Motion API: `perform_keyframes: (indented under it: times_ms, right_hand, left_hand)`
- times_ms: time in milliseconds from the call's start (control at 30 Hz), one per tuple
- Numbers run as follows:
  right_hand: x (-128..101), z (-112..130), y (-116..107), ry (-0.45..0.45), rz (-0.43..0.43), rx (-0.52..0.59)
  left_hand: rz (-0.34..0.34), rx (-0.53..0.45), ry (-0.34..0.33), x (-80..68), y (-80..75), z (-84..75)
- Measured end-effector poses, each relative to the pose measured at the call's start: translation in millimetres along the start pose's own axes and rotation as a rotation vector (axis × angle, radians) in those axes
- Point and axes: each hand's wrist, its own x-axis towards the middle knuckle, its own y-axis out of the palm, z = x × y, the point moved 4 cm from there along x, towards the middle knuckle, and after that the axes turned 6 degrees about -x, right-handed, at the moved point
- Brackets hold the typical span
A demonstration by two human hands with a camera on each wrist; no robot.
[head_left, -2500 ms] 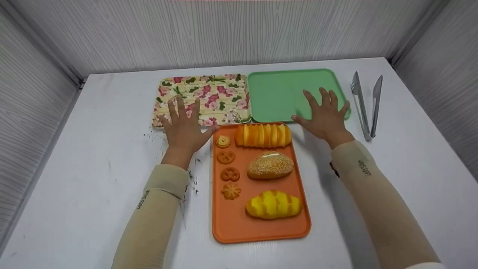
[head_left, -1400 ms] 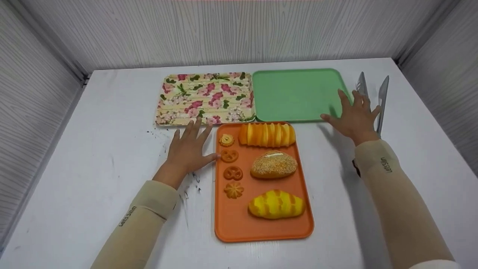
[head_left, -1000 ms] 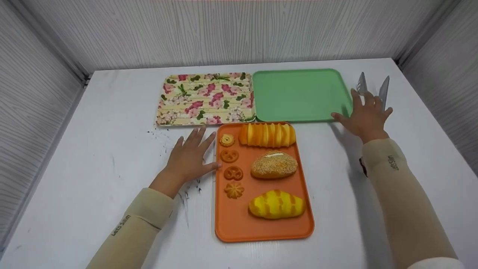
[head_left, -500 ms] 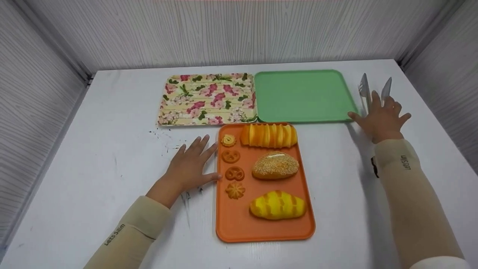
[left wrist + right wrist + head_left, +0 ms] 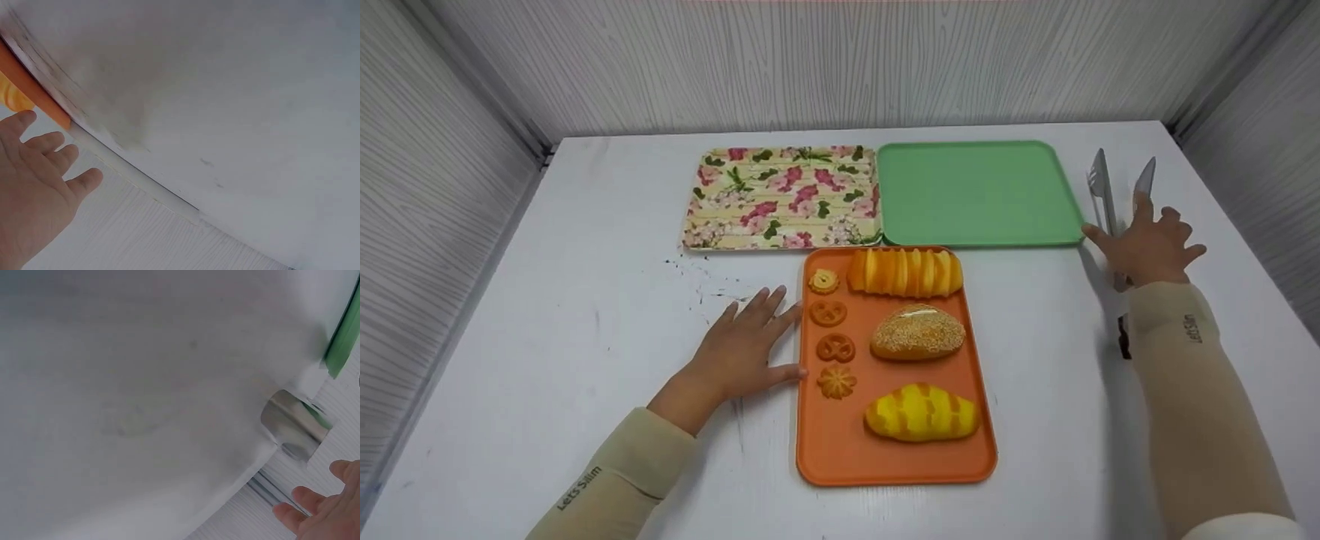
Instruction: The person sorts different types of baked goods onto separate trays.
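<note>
My right hand [image 5: 1151, 251] hovers with spread fingers over the metal tongs [image 5: 1102, 187], covering much of their lower half. The right wrist view shows the rounded, shiny hinge end of the tongs [image 5: 295, 424] standing apart from the fingers [image 5: 309, 499]. At the left edge of the orange tray [image 5: 840, 457], my left hand [image 5: 739, 352] has its fingers spread, the thumb tip overlapping the rim. Three breads lie on that tray: a sliced-looking loaf [image 5: 905, 272], a seeded bun [image 5: 919, 332] and a yellow striped bread [image 5: 922, 412]. Several small cookies [image 5: 836, 347] line its left side.
Behind the orange tray, a flower-patterned tray [image 5: 784, 199] and a green tray [image 5: 982, 195] lie side by side, with nothing on them. Pale wood-grain walls [image 5: 840, 67] enclose the white table [image 5: 585, 300] at the back and sides.
My right hand has travelled right, from above the green tray to over the tongs. The left hand has come nearer to me, from the flowered tray to beside the orange one.
</note>
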Motion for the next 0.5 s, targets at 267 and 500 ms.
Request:
perform_keyframes:
  times_ms: [267, 500]
  right_hand:
    - [5, -9, 1, 0.034, -0.009, 0.042]
    - [7, -13, 0, 0.066, 0.035, 0.091]
  left_hand:
    - [0.005, -0.016, 0.056, -5.4, 3.6, -3.0]
    - [0.042, -0.041, 0.076, -5.2, 5.9, -4.4]
